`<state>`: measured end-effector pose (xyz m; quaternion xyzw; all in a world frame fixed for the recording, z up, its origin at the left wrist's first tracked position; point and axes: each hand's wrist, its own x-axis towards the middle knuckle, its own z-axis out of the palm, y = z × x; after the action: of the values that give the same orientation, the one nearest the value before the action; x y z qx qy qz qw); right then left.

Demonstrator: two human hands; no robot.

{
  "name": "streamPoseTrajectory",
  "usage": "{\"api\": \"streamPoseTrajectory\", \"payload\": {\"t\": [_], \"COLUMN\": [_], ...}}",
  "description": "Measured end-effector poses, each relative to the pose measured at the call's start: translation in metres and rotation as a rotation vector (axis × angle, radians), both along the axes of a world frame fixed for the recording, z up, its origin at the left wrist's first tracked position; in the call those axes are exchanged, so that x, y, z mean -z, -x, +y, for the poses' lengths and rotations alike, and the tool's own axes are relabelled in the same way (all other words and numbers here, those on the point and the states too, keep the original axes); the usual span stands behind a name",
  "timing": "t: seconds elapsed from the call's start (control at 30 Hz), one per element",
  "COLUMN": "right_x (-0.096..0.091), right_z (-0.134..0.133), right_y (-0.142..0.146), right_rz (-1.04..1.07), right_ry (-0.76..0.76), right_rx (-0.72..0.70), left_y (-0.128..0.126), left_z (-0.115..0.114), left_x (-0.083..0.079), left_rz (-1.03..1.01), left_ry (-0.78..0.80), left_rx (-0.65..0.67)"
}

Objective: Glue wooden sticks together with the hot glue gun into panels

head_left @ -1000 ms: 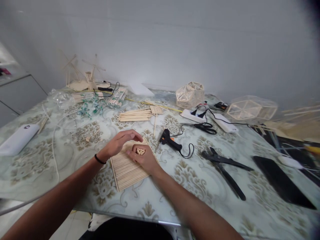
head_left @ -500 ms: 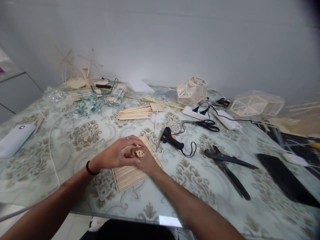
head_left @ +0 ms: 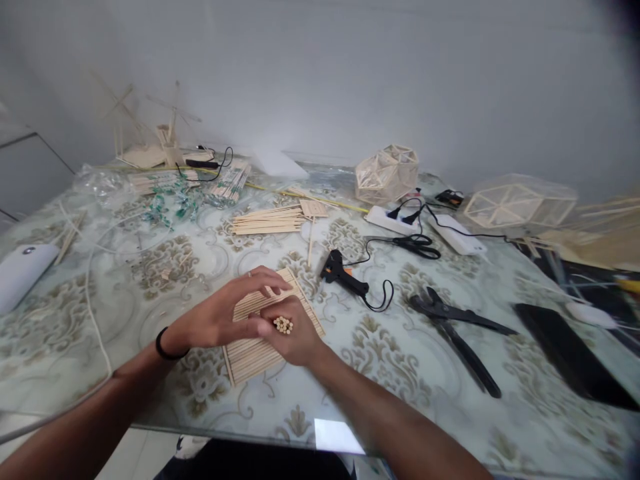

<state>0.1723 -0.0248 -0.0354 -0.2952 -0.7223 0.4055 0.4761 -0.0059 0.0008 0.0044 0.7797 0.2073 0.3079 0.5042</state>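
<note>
My right hand [head_left: 295, 337] is closed in a fist around a bundle of thin wooden sticks [head_left: 283, 325], whose cut ends poke out of the top. It hovers just over a flat mat of glued wooden sticks [head_left: 255, 347] lying on the table. My left hand [head_left: 225, 310], with a black band at the wrist and a ring on one finger, arches over the mat with fingers extended. Its thumb reaches toward the bundle and touches my right hand.
A black glue gun [head_left: 345, 277] with its cord lies just right of the mat. Black pliers [head_left: 460, 333] and a dark flat slab [head_left: 575, 363] lie further right. Loose sticks [head_left: 267, 221], stick-frame polyhedra [head_left: 387, 175], a power strip [head_left: 390, 222] and a white device [head_left: 20, 273] surround them.
My left hand has come closer to the right one and now meets it at the bundle. My right hand has lifted slightly off the mat with the sticks.
</note>
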Motion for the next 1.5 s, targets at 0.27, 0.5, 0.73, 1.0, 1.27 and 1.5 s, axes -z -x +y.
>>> {"api": "streamPoseTrajectory", "payload": {"t": [0.27, 0.5, 0.73, 1.0, 1.27, 1.5], "right_x": [-0.002, 0.018, 0.023, 0.022, 0.014, 0.018], "right_z": [0.001, 0.011, 0.016, 0.013, 0.009, 0.010], "right_y": [-0.005, -0.007, -0.010, -0.007, -0.005, -0.003], "right_rz": [0.003, -0.187, -0.306, -0.460, -0.561, -0.554], "right_ry": [-0.272, -0.440, -0.524, -0.522, -0.461, -0.514], "right_rx": [0.022, -0.094, -0.192, -0.242, -0.311, -0.302], "left_y": [-0.014, -0.021, -0.015, -0.012, -0.006, -0.009], "left_z": [-0.002, -0.003, -0.006, -0.005, -0.001, -0.005], "left_x": [0.009, 0.004, 0.006, 0.005, 0.010, 0.005], "left_rz": [0.079, 0.118, 0.144, 0.223, 0.224, 0.232], "left_ry": [0.503, 0.537, 0.455, 0.431, 0.353, 0.332], "left_rx": [0.107, 0.072, 0.047, 0.097, 0.160, 0.077]}}
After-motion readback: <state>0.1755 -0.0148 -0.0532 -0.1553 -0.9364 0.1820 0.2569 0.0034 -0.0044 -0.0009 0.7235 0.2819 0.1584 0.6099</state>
